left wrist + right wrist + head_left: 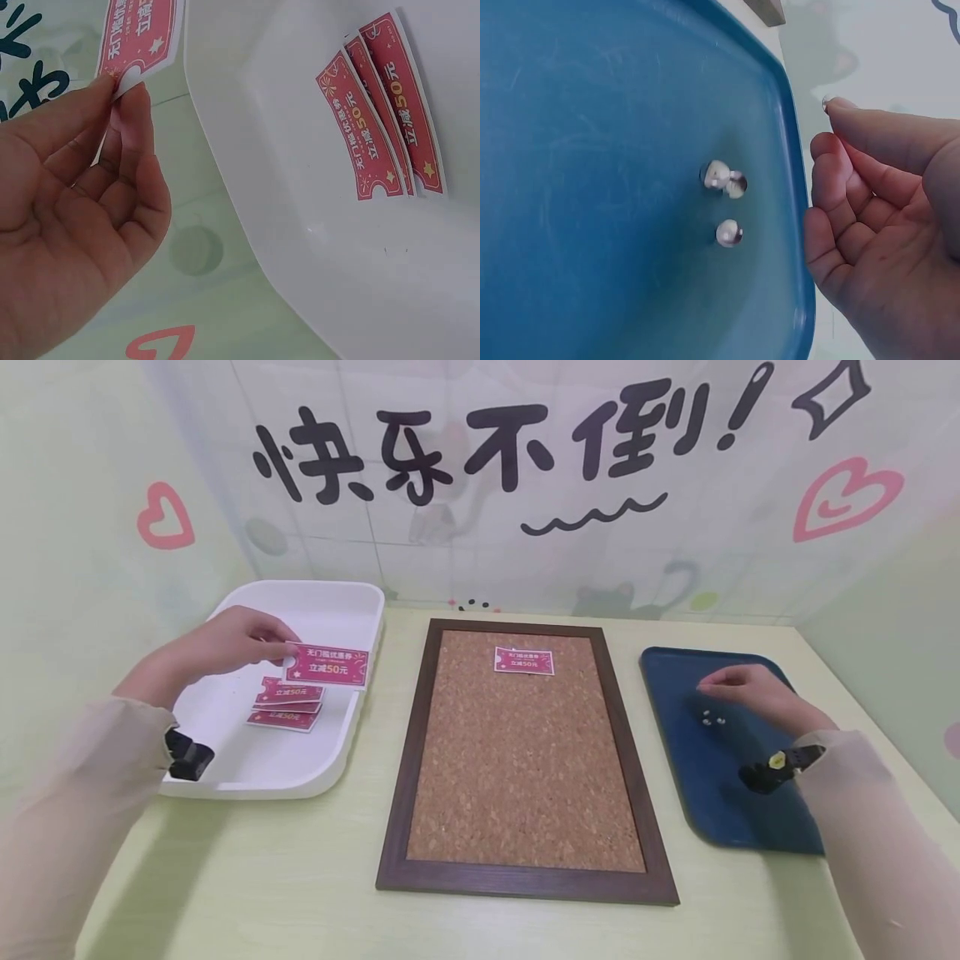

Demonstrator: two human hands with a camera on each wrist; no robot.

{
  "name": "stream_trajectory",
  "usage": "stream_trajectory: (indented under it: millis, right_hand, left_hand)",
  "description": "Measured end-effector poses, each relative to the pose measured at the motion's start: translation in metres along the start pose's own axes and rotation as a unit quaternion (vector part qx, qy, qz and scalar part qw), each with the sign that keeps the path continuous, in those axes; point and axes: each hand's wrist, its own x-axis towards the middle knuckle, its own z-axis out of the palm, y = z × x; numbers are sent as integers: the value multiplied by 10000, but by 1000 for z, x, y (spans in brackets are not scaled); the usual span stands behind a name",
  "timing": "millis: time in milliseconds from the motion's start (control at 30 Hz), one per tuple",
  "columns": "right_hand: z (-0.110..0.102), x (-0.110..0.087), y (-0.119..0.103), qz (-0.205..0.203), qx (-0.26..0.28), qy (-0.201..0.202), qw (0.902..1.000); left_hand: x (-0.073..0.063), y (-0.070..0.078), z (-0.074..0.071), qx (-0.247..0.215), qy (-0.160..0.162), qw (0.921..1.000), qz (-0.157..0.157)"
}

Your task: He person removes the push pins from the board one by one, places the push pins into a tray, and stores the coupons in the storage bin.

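My left hand [236, 647] pinches a red paper coupon [327, 665] by its left edge, above the white tray. Several more red coupons [364, 127] lie overlapping on the tray floor beside that hand. Over the blue tray, my right hand [750, 693] pinches a small silver thumbtack [826, 103] between thumb and fingers; mostly its edge shows past the fingertips. Three similar shiny thumbtacks [729, 233] lie on the blue tray below. Between the hands is a cork board [525, 760] with one red coupon [524, 661] near the middle of its top end.
The white tray [273, 789] stands at the left of the pale table [300, 877]. At the right lies the blue tray [720, 818] with a raised rim. A dark wooden frame [525, 881] borders the cork. A printed wall sheet [465, 552] rises behind the table.
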Motion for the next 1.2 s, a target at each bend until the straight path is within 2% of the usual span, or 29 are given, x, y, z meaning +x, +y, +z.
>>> stream_trajectory:
  millis: [500,1200]
  right_hand:
    - [-6,-10,20,35,71,32,10000]
    - [-11,-12,35,247,162,-23,9996]
  left_hand:
    - [-4,-22,-13,-6,-109,9994,-331]
    - [-4,-44,-14,-164,-179,9975,-662]
